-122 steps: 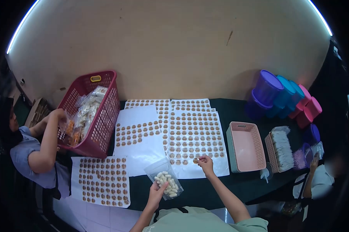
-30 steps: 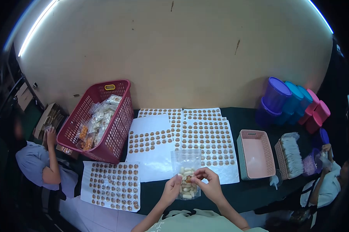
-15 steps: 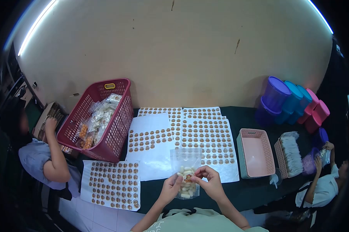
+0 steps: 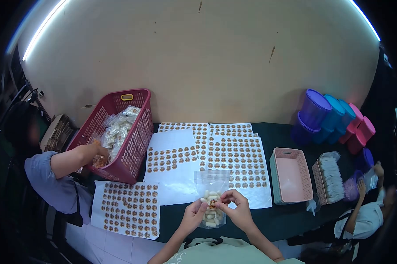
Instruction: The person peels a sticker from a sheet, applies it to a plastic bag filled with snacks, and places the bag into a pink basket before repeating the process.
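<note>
Left hand (image 4: 193,216) and right hand (image 4: 238,210) gripping one clear plastic pouch of white snacks (image 4: 211,198), round brown sticker (image 4: 213,203) between thumbs, above dark table's near edge (image 4: 269,222). Four sticker sheets (image 4: 238,163) behind; one empty pink basket (image 4: 291,176) right, bare cloth between.

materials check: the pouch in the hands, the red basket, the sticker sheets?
Pouch: thin clear plastic film, glossy; the pale pieces inside show through. Both the left hand and the right hand pinch it.
Red basket: likely rigid moulded plastic, with a perforated lattice wall.
Sticker sheets: white paper backing, probably release liner, carrying rows of round brown labels.
</note>
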`<action>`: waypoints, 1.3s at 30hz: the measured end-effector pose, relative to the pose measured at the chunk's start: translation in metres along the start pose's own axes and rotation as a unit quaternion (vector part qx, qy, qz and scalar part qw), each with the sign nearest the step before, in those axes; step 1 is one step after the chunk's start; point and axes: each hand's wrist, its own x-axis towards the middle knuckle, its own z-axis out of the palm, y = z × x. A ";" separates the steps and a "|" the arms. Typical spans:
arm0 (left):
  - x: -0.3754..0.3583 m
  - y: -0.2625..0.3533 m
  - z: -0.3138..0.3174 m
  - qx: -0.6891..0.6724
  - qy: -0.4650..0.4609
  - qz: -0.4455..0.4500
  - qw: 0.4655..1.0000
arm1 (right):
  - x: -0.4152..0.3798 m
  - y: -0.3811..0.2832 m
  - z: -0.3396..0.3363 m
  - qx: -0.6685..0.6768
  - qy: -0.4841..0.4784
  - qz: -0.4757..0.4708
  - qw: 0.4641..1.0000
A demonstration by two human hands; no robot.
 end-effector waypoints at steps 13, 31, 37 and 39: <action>0.002 0.002 -0.002 -0.050 0.023 -0.022 0.998 | -0.001 0.012 0.015 -0.153 0.095 -0.114 0.977; 0.042 0.000 -0.002 -0.041 0.035 0.002 0.999 | 0.032 0.042 0.024 0.154 0.093 -0.001 0.984; 0.045 -0.005 -0.002 -0.037 0.080 0.041 0.995 | 0.028 0.040 0.029 0.055 0.074 -0.048 0.995; 0.042 -0.004 -0.003 -0.039 0.071 0.030 0.996 | 0.026 0.037 0.031 0.070 0.090 -0.047 0.992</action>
